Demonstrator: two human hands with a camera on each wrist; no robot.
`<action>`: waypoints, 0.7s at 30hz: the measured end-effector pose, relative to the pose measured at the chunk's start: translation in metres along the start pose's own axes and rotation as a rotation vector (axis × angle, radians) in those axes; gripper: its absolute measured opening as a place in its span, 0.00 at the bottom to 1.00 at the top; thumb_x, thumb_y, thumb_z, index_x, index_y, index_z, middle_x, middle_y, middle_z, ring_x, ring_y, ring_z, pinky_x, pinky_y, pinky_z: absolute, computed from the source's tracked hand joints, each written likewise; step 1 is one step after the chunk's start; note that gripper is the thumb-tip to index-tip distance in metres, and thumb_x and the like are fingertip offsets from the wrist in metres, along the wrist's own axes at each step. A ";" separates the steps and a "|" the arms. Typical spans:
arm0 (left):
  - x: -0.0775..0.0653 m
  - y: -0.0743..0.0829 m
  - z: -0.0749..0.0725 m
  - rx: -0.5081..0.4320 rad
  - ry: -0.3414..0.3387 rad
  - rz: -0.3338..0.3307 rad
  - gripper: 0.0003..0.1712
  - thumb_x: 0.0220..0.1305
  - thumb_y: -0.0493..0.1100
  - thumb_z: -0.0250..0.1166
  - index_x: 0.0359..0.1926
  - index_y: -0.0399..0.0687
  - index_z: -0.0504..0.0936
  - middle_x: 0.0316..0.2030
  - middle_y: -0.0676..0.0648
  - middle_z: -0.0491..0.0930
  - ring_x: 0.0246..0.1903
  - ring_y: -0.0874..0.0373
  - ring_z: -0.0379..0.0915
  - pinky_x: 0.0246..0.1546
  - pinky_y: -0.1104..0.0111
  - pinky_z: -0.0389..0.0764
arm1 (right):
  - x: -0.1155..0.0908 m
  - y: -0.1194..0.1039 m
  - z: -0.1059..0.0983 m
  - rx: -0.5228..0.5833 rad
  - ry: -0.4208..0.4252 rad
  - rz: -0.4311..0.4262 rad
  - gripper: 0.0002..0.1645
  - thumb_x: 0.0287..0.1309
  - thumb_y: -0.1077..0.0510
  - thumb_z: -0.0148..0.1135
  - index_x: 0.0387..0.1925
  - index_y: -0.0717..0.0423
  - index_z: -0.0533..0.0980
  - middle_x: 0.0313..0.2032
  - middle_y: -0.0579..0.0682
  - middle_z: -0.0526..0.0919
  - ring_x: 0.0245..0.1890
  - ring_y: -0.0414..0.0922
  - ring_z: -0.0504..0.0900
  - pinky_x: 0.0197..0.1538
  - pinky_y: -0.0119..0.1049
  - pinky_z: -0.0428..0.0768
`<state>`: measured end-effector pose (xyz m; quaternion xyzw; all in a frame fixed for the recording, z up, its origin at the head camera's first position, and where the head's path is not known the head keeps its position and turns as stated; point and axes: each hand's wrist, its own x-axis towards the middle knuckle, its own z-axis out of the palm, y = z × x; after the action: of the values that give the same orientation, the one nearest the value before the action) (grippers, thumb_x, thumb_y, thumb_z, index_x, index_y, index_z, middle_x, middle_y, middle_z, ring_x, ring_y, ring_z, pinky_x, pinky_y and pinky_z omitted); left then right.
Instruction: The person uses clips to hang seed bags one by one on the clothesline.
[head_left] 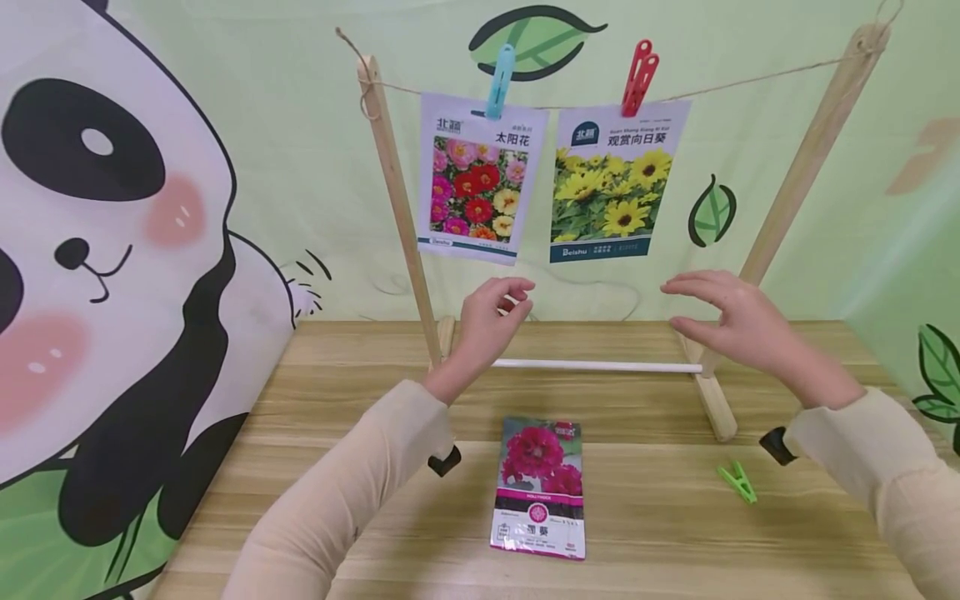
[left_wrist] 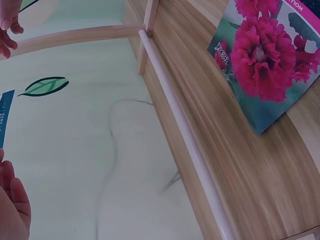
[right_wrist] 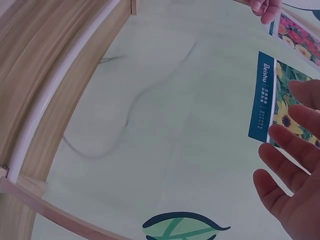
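Note:
Two seed packets hang from a twine line. The left packet (head_left: 477, 179), with mixed flowers, is held by a blue clothespin (head_left: 500, 82). A red clothespin (head_left: 639, 79) holds the yellow sunflower packet (head_left: 617, 183); a second red peg shape overlaps it. Below the left packet my left hand (head_left: 491, 321) hovers, fingers loosely bent and holding nothing. My right hand (head_left: 738, 321) is raised below and right of the sunflower packet, fingers extended, nothing in it. On the table lies a hollyhock seed packet (head_left: 537, 492), and a green clothespin (head_left: 738, 482) is to its right.
A wooden rack with a left post (head_left: 401, 200), a right post (head_left: 813, 158) and a white crossbar (head_left: 600, 366) stands at the back of the wooden table (head_left: 420, 533). Behind it hangs a green backdrop with a panda (head_left: 112, 250) and leaves.

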<state>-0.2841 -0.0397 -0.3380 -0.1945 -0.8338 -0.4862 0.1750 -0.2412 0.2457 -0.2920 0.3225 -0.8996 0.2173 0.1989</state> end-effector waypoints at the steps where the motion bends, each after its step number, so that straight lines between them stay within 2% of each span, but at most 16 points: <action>1: -0.001 -0.001 0.000 -0.003 -0.002 0.000 0.12 0.55 0.35 0.60 0.42 0.41 0.79 0.32 0.45 0.77 0.29 0.57 0.75 0.31 0.74 0.77 | -0.001 0.000 0.000 0.003 -0.005 0.003 0.23 0.43 0.64 0.65 0.46 0.61 0.74 0.47 0.61 0.75 0.50 0.57 0.70 0.48 0.56 0.69; 14: -0.009 -0.008 -0.001 0.001 -0.017 -0.041 0.12 0.55 0.35 0.60 0.42 0.43 0.79 0.31 0.46 0.77 0.28 0.57 0.74 0.31 0.74 0.77 | -0.011 0.004 0.008 0.039 -0.028 0.020 0.22 0.47 0.62 0.63 0.47 0.61 0.73 0.47 0.61 0.76 0.50 0.57 0.71 0.48 0.56 0.68; 21: -0.013 -0.014 -0.002 0.016 -0.067 -0.078 0.14 0.55 0.35 0.61 0.45 0.44 0.78 0.32 0.47 0.77 0.27 0.58 0.73 0.27 0.76 0.75 | -0.016 0.006 0.011 0.038 -0.041 0.029 0.22 0.46 0.63 0.64 0.46 0.62 0.73 0.47 0.61 0.76 0.49 0.57 0.71 0.49 0.55 0.69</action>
<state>-0.2797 -0.0494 -0.3539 -0.1766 -0.8499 -0.4793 0.1294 -0.2361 0.2522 -0.3111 0.3176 -0.9038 0.2305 0.1709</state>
